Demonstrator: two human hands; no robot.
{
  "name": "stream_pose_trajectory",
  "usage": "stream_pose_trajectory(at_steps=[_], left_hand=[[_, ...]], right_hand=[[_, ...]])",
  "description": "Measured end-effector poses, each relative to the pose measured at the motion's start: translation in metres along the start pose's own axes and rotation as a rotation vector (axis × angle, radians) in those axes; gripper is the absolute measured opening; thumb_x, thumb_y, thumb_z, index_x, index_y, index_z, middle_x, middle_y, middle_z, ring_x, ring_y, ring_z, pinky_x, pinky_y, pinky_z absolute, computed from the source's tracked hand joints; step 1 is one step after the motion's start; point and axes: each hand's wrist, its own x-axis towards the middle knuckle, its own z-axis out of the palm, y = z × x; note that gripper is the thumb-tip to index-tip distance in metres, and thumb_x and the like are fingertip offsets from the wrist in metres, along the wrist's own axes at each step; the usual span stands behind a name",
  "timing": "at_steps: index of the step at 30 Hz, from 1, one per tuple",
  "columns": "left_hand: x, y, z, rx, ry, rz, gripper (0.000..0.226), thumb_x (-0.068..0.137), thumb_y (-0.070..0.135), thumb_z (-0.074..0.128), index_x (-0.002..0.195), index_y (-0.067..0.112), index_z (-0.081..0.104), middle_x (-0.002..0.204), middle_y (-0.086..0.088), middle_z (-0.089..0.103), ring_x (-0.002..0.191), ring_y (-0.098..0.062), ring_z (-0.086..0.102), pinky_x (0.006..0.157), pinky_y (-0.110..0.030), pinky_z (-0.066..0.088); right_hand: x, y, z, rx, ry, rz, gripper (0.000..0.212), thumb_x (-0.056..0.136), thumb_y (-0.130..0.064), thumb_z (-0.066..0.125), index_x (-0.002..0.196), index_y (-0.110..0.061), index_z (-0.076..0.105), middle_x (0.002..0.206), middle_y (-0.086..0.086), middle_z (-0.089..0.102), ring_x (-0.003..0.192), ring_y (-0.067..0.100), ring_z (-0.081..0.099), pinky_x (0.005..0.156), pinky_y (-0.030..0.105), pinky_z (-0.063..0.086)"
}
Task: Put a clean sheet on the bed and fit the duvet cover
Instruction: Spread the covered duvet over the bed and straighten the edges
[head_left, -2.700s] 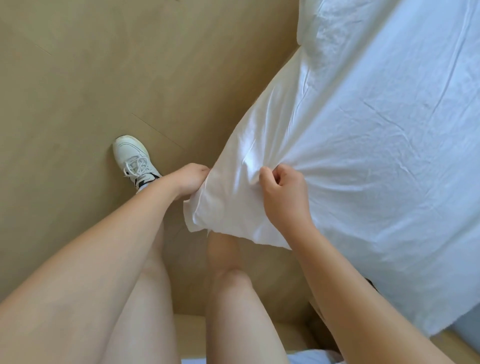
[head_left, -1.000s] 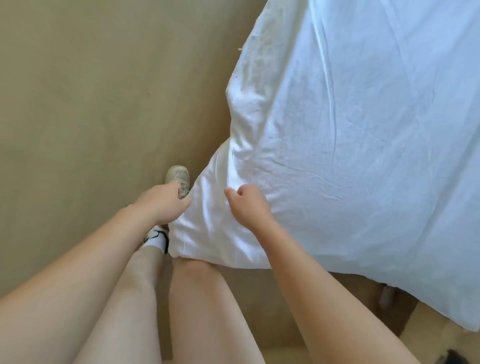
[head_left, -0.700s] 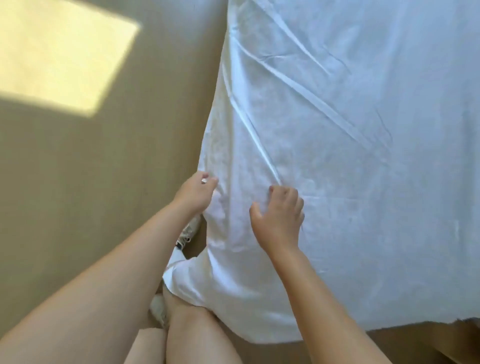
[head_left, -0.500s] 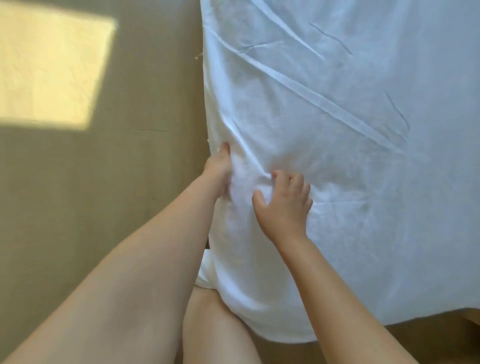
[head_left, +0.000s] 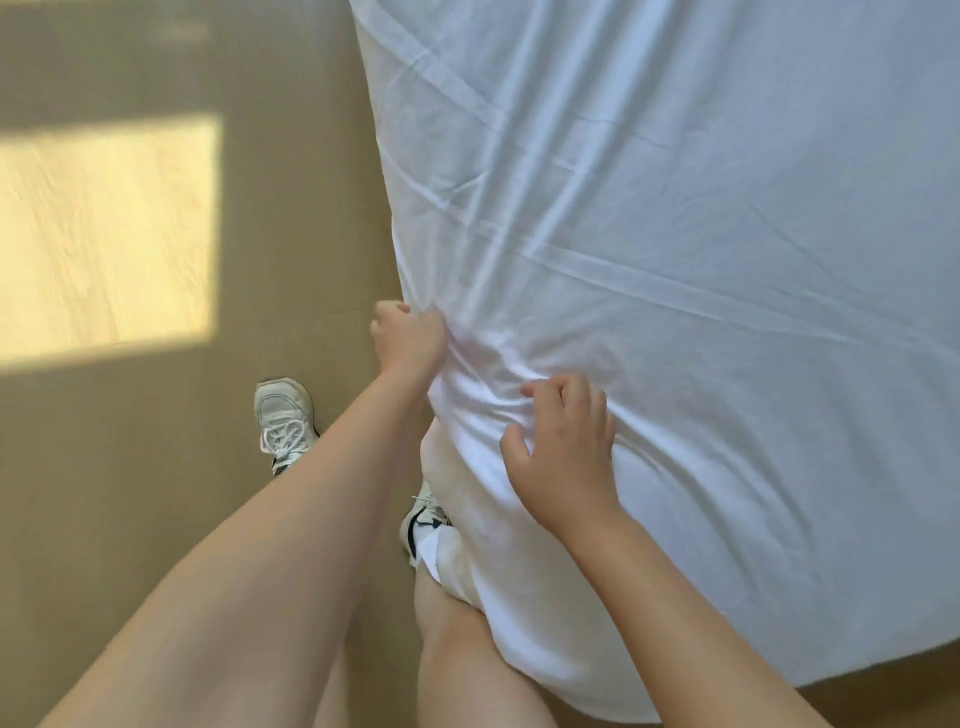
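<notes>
You're on the sheet step; your left hand (head_left: 410, 338) fists the sheet (head_left: 675, 234) at its side edge; your right hand (head_left: 561, 452), just beside, curls into bunched cloth; the rest spreads beyond both grips; next, probably, draw the slack down and tuck it under.

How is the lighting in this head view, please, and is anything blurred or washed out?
Head view: a sunlit patch glows on the floor at left, the rest shaded; the sheet looks bluish-white, brightest at the bunched folds, not washed out; the floor grain is softly blurred.
</notes>
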Motion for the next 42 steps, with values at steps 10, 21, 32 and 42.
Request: stream_pose_trajectory(at_steps=[10,21,32,42], left_hand=[[0.035,0.223,0.04,1.206,-0.316,1.787,0.06,0.097,0.051,0.025,0.15,0.025,0.021,0.159,0.0,0.014,0.147,-0.021,0.006,0.114,-0.043,-0.004],[0.237,0.481,-0.02,1.284,0.029,1.5,0.073,0.088,0.069,0.02,0.151,0.035,0.002,0.16,0.001,-0.004,0.147,-0.018,-0.007,0.114,-0.047,-0.008],[0.33,0.615,-0.025,1.073,0.142,1.305,0.09,0.07,0.085,0.009,0.148,0.042,-0.004,0.159,-0.009,-0.013,0.145,-0.025,-0.015,0.114,-0.047,-0.012],[0.407,0.786,-0.004,0.975,0.29,1.059,0.088,0.073,0.081,0.009,0.15,0.038,-0.002,0.158,-0.017,-0.002,0.146,-0.03,-0.002,0.114,-0.054,-0.003]], right_hand=[[0.144,-0.006,-0.052,0.175,0.507,0.385,0.064,0.08,-0.023,0.057,0.136,0.004,0.042,0.145,0.026,0.034,0.135,0.043,0.031,0.111,0.046,0.019],[0.364,-0.105,-0.099,0.12,0.446,0.471,0.073,0.083,-0.051,0.02,0.148,-0.02,0.028,0.156,0.011,0.019,0.145,0.031,0.014,0.113,0.054,0.007],[0.518,-0.129,-0.149,-0.089,0.478,0.188,0.069,0.081,-0.05,0.039,0.141,-0.015,0.043,0.148,0.016,0.037,0.136,0.036,0.035,0.109,0.048,0.017],[0.728,-0.171,-0.237,-0.049,0.535,0.403,0.073,0.083,-0.046,0.032,0.14,-0.001,0.04,0.145,0.023,0.039,0.135,0.036,0.038,0.11,0.051,0.025]])
